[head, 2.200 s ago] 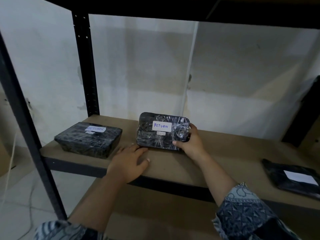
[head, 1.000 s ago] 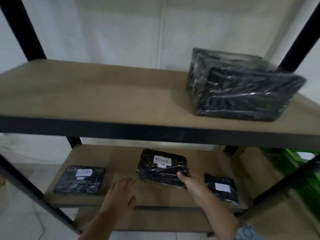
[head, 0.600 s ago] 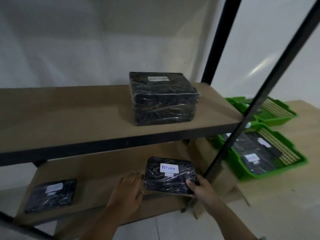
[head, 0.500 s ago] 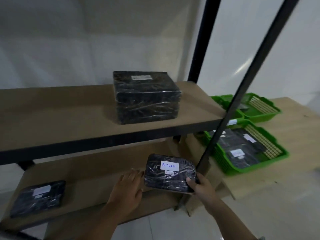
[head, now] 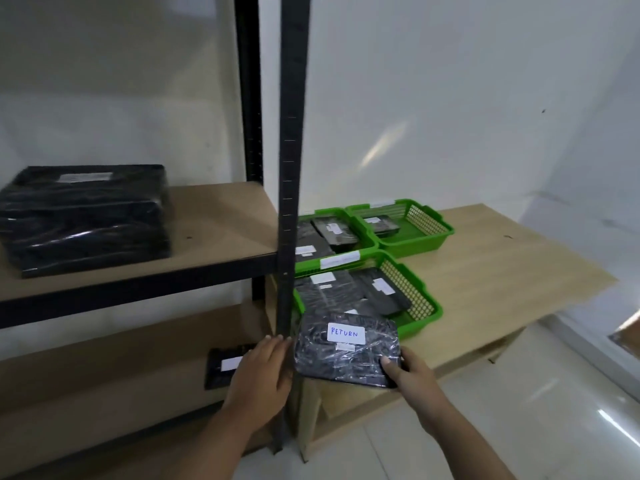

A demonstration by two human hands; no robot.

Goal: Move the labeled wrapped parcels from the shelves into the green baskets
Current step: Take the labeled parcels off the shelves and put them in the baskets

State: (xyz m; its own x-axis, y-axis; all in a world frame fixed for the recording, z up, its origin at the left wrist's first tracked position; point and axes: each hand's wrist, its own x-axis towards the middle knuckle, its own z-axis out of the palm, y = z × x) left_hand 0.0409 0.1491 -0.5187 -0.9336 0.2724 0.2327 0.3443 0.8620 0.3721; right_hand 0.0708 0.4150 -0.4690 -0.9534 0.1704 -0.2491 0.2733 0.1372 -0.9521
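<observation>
The right hand point(head: 412, 374) grips the "RETURN" parcel point(head: 347, 349) just before the nearest green basket point(head: 424, 315); the left hand point(head: 263, 370) hangs open beside it. Better to carry it level over the basket rim and lay it flat on the parcels inside.

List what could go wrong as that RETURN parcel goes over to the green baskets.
1. The right hand holds the RETURN parcel by one corner only; the glossy wrap could slip from that grip.
2. The parcel hangs close beside the black shelf post, where the left hand rests; a swing could clip it.
3. The nearest green basket already holds several parcels, so this one may land tilted on top.
</observation>
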